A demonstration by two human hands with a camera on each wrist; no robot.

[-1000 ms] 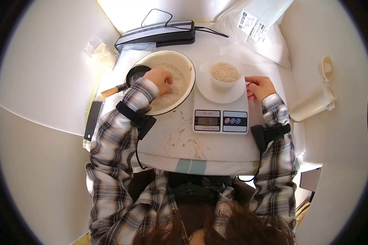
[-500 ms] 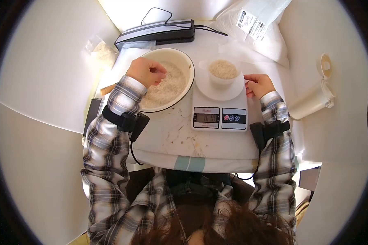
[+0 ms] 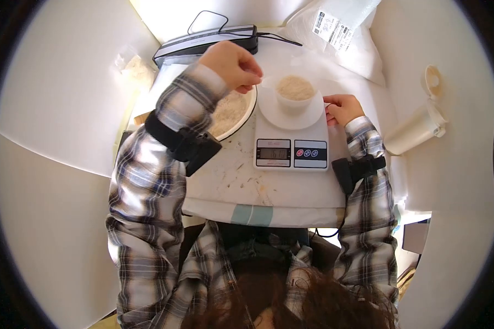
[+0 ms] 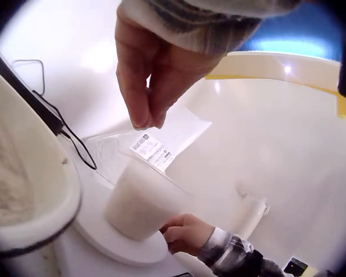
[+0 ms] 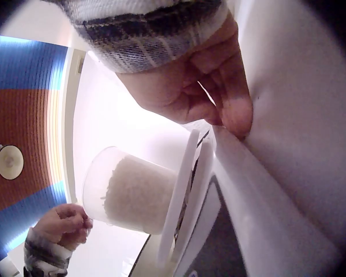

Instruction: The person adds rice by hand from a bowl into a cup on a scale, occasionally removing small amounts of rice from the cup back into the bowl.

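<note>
My left hand [image 3: 230,64] is raised between the enamel bowl and the plastic cup, thumb and fingertips pinched together. A small pale bit, apparently rice, shows at its fingertips [image 5: 86,222] in the right wrist view. Below it, my sleeve hides part of the bowl [image 3: 253,101], which holds loose rice [image 3: 229,114]. The clear cup [image 4: 139,199], well filled with rice [image 3: 295,88], stands on the round plate of the white kitchen scale [image 3: 291,135]. The scale's display [image 3: 273,154] shows digits. My right hand [image 3: 343,109] rests against the scale's right edge, fingers loosely bent.
A black-and-silver vacuum sealer [image 3: 203,43] with its cable lies at the back. Behind the scale sits a large labelled clear bag [image 3: 340,41]. A cream container [image 3: 414,134] lies at the right, and a small bag of rice [image 3: 137,71] at the left.
My left hand has come up out of the rice in the bowl and moved right toward the cup. The right hand has stayed beside the scale.
</note>
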